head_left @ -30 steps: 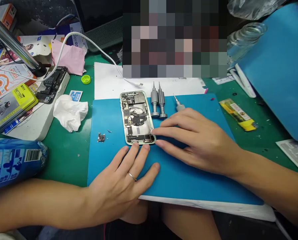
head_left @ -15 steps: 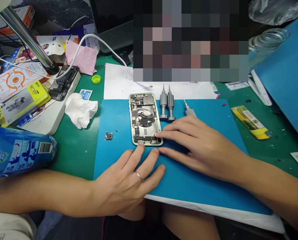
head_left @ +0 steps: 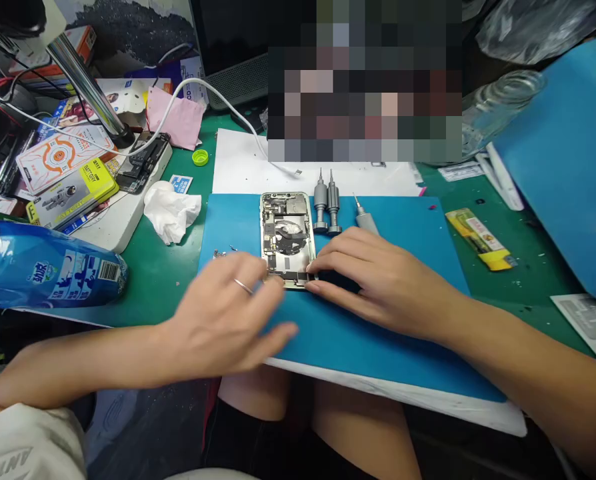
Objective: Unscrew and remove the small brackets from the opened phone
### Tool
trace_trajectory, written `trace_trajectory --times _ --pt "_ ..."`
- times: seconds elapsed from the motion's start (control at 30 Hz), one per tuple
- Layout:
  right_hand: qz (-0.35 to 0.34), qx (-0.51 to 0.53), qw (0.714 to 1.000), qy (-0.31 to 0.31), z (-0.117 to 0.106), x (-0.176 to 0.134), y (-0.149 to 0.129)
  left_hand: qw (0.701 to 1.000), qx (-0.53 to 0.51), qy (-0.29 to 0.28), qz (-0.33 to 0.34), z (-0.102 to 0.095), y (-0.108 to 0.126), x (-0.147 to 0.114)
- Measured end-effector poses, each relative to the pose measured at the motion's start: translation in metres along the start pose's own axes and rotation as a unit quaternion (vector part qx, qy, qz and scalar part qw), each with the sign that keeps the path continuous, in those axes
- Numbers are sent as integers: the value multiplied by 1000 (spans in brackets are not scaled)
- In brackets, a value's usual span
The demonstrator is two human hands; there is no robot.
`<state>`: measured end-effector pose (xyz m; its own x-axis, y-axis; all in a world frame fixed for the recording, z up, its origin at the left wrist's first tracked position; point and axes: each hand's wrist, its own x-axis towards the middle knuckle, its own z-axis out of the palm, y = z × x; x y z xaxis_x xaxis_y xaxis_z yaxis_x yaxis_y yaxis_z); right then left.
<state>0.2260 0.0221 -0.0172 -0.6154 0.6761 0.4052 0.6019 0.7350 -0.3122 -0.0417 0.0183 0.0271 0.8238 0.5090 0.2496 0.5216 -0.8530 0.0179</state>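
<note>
An opened smartphone (head_left: 289,261) lies on a blue mat (head_left: 358,347), its circuit boards and round charging coil bare. At its lower right corner my right hand (head_left: 378,273) has closed thumb and fingertips against the frame. My left hand (head_left: 223,313), a ring on one finger, is blurred by motion over the lower left edge; its fingertips are smeared, and whether they touch the phone I cannot tell. Partly behind the left hand sits a small electronic part (head_left: 219,254) with a tiny metal piece (head_left: 233,247) by it. Two grey screwdrivers (head_left: 327,203) stand right of the phone; another screwdriver (head_left: 365,217) lies farther right.
A blue bottle-like pack (head_left: 53,273) lies at the left. Behind it are a yellow battery box (head_left: 75,193), crumpled tissue (head_left: 171,210) and another opened phone (head_left: 141,163). A white cable (head_left: 198,80) arches across the back. A yellow packet (head_left: 481,239) lies right of the mat.
My left hand has shifted up and left, its spread fingers now drawn in and blurred, partly covering the small electronic part. My right thumb has moved onto the phone's corner. The view has shifted slightly.
</note>
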Motion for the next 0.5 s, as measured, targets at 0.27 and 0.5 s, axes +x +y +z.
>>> trace_trajectory --times 0.27,0.5 --pt "-4 16 1000 14 0 2 1 958 47 -74 -274 -4 -31 -15" --pt "-4 24 1000 19 2 3 1 948 -9 -78 -309 -1 -32 -13"
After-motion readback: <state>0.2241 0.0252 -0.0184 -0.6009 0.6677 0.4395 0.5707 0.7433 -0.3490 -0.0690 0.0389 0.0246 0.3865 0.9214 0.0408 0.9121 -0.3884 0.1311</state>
